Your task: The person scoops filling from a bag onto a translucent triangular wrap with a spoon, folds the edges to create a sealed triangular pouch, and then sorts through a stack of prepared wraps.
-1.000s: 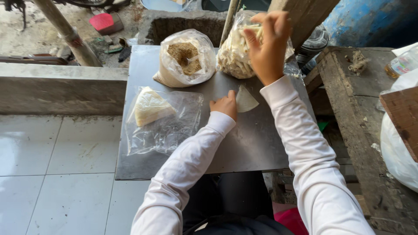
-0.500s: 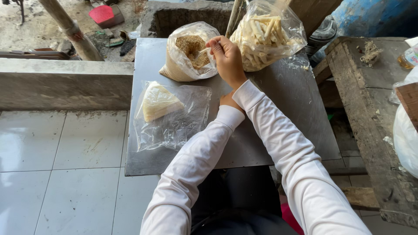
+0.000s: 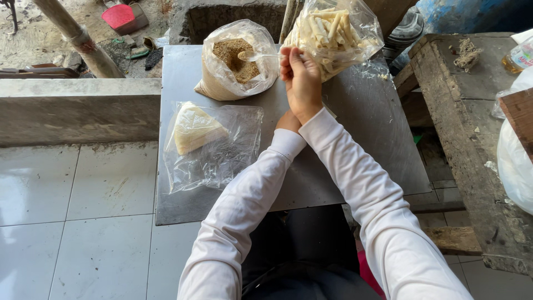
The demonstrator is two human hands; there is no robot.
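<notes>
While three clear bags sit on one grey metal sheet (image 3: 355, 166), the right hand (image 3: 302, 83) pinches one plastic spoon (image 3: 256, 56) over the crumb bag (image 3: 236, 58) at twelve o'clock; the left hand (image 3: 288, 120) is mostly hidden, grip unclear; white floor tiles (image 3: 66, 189) at nine

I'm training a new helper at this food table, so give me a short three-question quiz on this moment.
1. True or false: the right hand holds a clear plastic spoon over the bag of brown crumbs.
2. Which bag lies flat on the metal table? A) the bag of pale sticks B) the bag holding a pale wedge
3. Where is the left hand?

Key: 1 true. 2 B. 3 On the table, mostly hidden beneath the right wrist.
</notes>
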